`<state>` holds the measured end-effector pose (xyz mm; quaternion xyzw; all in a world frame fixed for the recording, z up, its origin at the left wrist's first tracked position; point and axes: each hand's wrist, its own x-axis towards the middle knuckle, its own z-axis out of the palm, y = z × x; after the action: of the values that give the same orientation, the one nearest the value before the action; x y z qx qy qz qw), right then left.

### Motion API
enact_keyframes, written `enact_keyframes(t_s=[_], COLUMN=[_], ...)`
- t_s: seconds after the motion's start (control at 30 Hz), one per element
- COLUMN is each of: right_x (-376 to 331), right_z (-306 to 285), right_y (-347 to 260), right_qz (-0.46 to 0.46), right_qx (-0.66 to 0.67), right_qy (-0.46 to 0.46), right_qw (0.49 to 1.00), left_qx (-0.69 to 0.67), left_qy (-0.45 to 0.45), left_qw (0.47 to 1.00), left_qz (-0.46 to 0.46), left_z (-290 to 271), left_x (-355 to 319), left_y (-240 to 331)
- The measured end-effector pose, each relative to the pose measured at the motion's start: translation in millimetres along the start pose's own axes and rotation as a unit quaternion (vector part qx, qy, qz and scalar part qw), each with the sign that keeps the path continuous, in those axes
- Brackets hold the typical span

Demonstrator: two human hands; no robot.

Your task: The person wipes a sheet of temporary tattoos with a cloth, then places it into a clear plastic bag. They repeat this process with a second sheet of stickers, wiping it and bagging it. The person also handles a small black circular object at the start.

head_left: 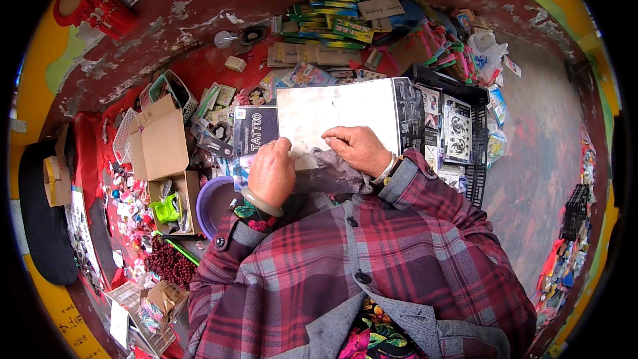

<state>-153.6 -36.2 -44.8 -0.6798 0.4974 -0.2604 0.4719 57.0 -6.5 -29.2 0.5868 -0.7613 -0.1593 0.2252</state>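
Note:
A large white sheet (339,110) lies in front of me over dark card-backed tattoo sheets (250,126). My left hand (271,174) is closed at the white sheet's lower left edge. Its fingers curl inward, and what they grip, if anything, is hidden. On the right, my right hand (359,149) rests over the white sheet's lower part, fingers bent together. A crumpled grey cloth (342,169) is tucked under its palm. More tattoo sheets with black patterns (458,129) stand in a black plastic crate (480,153) right of the white sheet.
An opened cardboard box (159,149) with a bright green item (167,209) stands to the left. Beside it sits a purple tub (216,206). Boxed goods (342,16) are piled at the back on red cloth. Dark red beads (171,262) lie at lower left; a grey floor (525,159) stretches right.

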Motion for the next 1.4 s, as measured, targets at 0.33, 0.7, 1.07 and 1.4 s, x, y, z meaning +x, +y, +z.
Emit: enact_keyframes(t_s=[0.33, 0.7, 1.07, 1.4], right_x=[3, 5, 4, 4], right_z=[-3, -3, 2, 9], right_y=[1, 1, 2, 12], right_qz=[-0.007, 0.015, -0.008, -0.067], right_qx=[0.024, 0.034, -0.032, -0.027], right_qy=[0.019, 0.011, -0.012, 0.031], right_qw=[1.000, 0.999, 0.999, 0.997], left_qx=[-0.210, -0.519, -0.371, 0.152], left_qy=[0.009, 0.054, 0.005, 0.048], left_qw=[0.974, 0.809, 0.894, 0.987], left_qz=[-0.086, -0.272, -0.251, 0.031], left_z=[-7, -13, -27, -10], left_x=[-2, -22, -29, 12], left_y=[-22, -24, -22, 17])
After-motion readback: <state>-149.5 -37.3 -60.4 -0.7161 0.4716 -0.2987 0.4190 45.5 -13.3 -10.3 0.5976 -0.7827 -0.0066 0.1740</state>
